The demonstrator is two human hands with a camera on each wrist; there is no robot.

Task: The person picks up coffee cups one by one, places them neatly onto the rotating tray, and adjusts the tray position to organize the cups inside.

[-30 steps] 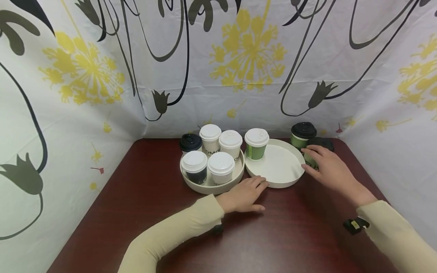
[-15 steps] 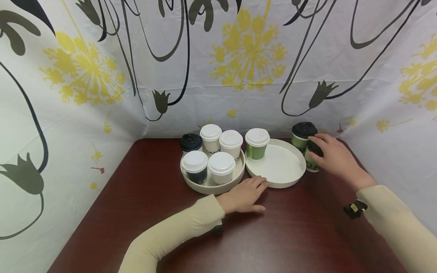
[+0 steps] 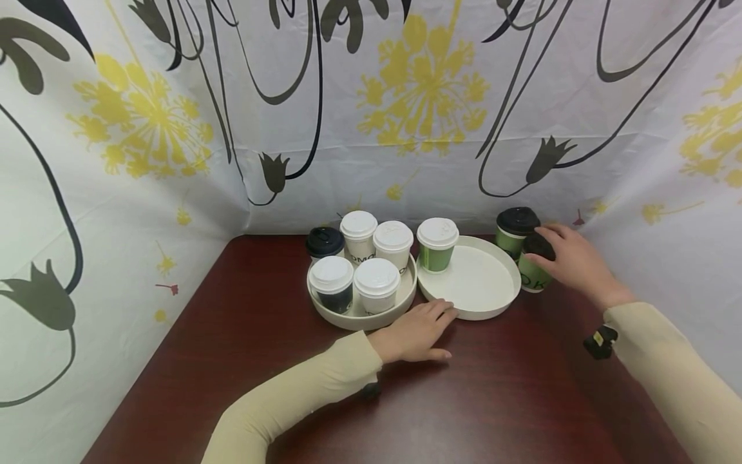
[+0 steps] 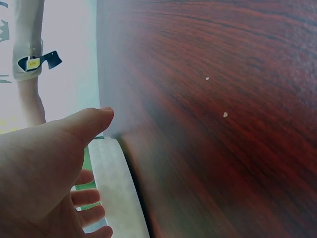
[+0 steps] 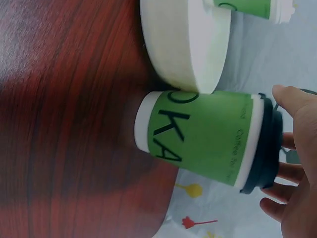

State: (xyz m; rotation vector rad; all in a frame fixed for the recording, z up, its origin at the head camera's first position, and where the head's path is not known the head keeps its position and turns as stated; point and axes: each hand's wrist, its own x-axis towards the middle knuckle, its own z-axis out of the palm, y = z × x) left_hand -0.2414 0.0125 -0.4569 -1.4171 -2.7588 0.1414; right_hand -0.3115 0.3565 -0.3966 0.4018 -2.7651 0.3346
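Observation:
My right hand (image 3: 580, 264) is at the black lid (image 3: 539, 247) of the nearer green cup (image 3: 534, 274), at the back right. In the right wrist view, this green cup (image 5: 203, 134) has dark lettering and its base by the table; my thumb (image 5: 293, 99) is near the lid's edge and several fingers lie beyond it. My left hand (image 3: 413, 332) lies with extended fingers at the front rim of the right white tray (image 3: 478, 309). In the left wrist view the fingers (image 4: 86, 197) touch this tray's side (image 4: 116, 188). A white-lidded green cup (image 3: 437, 258) stands in it.
A second white round tray (image 3: 362, 322), left of the first, holds several lidded cups, among them a white-lidded dark cup (image 3: 332, 283). Another black-lidded green cup (image 3: 513, 235) stands behind my right hand's cup. Patterned cloth (image 3: 324, 129) closes off the back and sides.
My right hand has moved right and back, from over the nearer green cup to the right side of its lid. More of that cup now shows. My left hand stays put.

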